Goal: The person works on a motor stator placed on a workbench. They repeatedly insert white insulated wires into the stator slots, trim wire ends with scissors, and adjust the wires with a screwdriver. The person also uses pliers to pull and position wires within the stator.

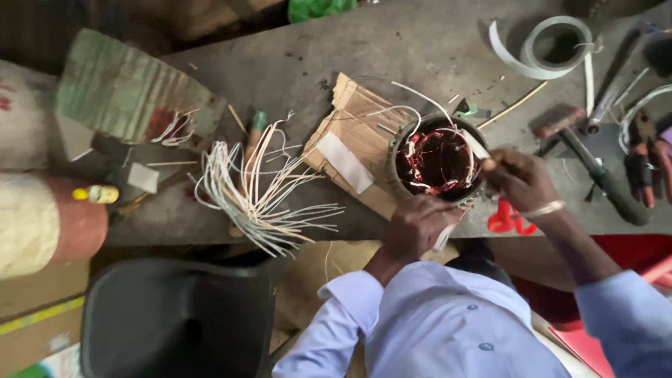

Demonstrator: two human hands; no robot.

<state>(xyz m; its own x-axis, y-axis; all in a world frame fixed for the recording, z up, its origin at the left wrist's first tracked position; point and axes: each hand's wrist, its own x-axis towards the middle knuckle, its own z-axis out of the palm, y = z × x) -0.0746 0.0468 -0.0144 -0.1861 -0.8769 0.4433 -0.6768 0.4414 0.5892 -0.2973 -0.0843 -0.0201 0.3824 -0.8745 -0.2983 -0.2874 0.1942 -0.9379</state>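
On the grey desk (420, 42) stands a round motor stator (437, 162), its dark bore ringed with reddish copper windings and white sleeving. The left hand (418, 225) grips its near rim, fingers curled; the right hand (519, 178) pinches a white strip (478, 147) at its edge

- Soft, even daylight on the grey bench (392, 49); no glare.
- Top left corner falls into dim shadow.
- Slight softness overall, with the frame's edges stretched by a wide lens.
- Tape roll (556, 45) casts a faint shadow.
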